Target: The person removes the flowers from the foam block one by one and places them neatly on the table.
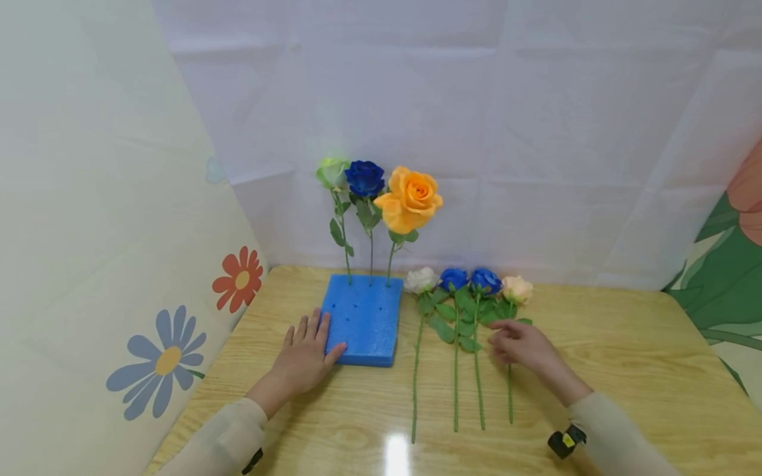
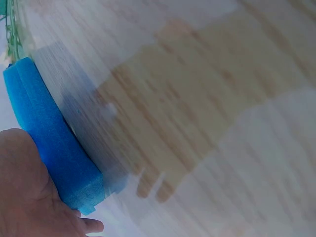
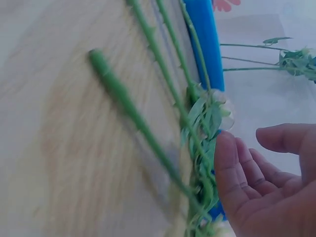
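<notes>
My left hand point(image 1: 302, 360) rests on the left edge of a blue foam block point(image 1: 366, 334), fingers straight. In the block's far edge stand a pale green rose point(image 1: 332, 173), a dark blue rose point(image 1: 365, 178) and a large orange rose point(image 1: 411, 203). Over the stem of a peach rose point(image 1: 516, 289) hovers my right hand point(image 1: 526, 349), its fingers loosely bent. The right wrist view shows a gap between thumb and fingers, with nothing held, and the peach rose's stem point(image 3: 143, 128) beside the hand. Part of that stem is hidden from the head view.
Left of the peach rose lie two blue roses, one point(image 1: 454, 278) beside the other point(image 1: 485, 281), and a white rose point(image 1: 421, 280), stems toward me. Several small holes dot the foam. A pale cloth backdrop point(image 1: 565, 132) hangs behind the wooden table point(image 1: 619, 370).
</notes>
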The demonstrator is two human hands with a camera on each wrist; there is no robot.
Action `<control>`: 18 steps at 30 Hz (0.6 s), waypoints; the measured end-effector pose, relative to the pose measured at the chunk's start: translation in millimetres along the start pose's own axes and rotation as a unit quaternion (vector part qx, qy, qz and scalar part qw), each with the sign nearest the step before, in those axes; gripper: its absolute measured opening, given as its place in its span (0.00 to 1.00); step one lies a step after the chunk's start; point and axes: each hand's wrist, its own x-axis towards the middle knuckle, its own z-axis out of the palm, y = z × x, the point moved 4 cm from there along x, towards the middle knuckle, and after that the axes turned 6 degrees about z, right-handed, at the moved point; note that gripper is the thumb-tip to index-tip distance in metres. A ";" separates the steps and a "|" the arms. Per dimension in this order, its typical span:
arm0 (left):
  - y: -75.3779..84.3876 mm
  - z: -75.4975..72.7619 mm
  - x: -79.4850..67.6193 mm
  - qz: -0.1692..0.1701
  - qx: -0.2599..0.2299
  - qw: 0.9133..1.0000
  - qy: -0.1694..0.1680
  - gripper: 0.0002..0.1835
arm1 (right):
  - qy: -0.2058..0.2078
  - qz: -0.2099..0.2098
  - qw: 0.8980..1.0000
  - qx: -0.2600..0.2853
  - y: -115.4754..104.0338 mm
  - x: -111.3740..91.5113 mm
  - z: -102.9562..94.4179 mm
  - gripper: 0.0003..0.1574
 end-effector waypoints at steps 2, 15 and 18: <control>1.0 -1.5 0.0 0.000 0.000 1.000 0.001 0.46 | -0.004 -0.013 1.000 0.008 -6.3 1.8 3.6 0.29; 2.6 -2.1 -0.8 0.000 -0.001 1.000 0.002 0.46 | -0.017 -0.059 0.998 0.032 -42.8 12.2 25.4 0.35; 2.1 -1.2 -0.5 0.001 0.000 1.000 0.003 0.46 | -0.009 -0.076 0.997 0.023 -50.3 15.9 29.9 0.35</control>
